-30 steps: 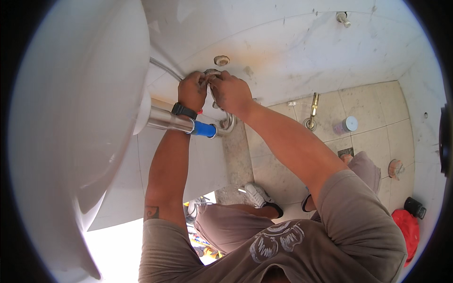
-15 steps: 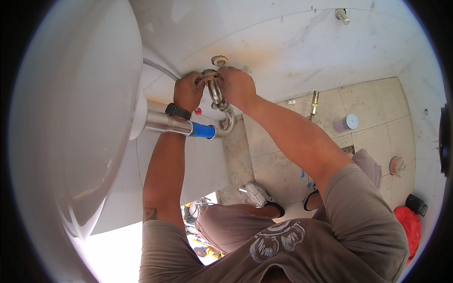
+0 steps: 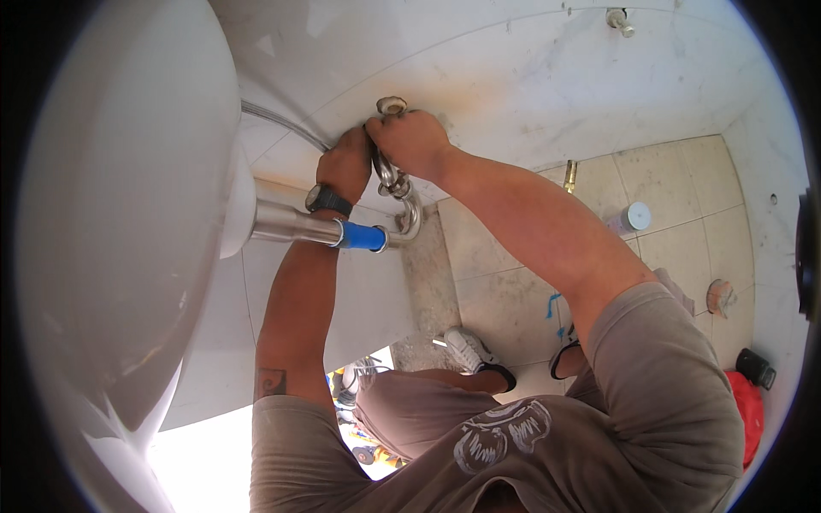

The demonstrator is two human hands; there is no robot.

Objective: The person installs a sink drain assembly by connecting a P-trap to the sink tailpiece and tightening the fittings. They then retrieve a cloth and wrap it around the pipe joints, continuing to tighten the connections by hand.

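A shiny metal drain pipe (image 3: pixel 413 215) bends in a U below a white washbasin (image 3: pixel 128 214). Its straight arm (image 3: pixel 295 224) carries a blue sleeve (image 3: pixel 363 237) and crosses over my left forearm. My left hand (image 3: pixel 345 162) has its fingers closed at the pipe's upper end, from the left. From the right, my right hand (image 3: pixel 412 141) grips the same end, fingers curled over it. The hands nearly touch, and they hide the tip of the pipe. Just above them, a round wall outlet (image 3: pixel 392 105) with a rough rim shows in the white wall.
A braided hose (image 3: pixel 286 122) runs from the basin toward my left wrist. On the tiled floor stand a brass fitting (image 3: pixel 570 176), a white-lidded can (image 3: pixel 635 217) and a capped floor pipe (image 3: pixel 720 297). A red bag (image 3: pixel 747 415) lies at the right. A metal stub (image 3: pixel 620 22) juts from the wall.
Both hands have risen slightly with the pipe's upper end, closer to the wall outlet. The flange that showed between them is now covered by my fingers. My left wrist has turned.
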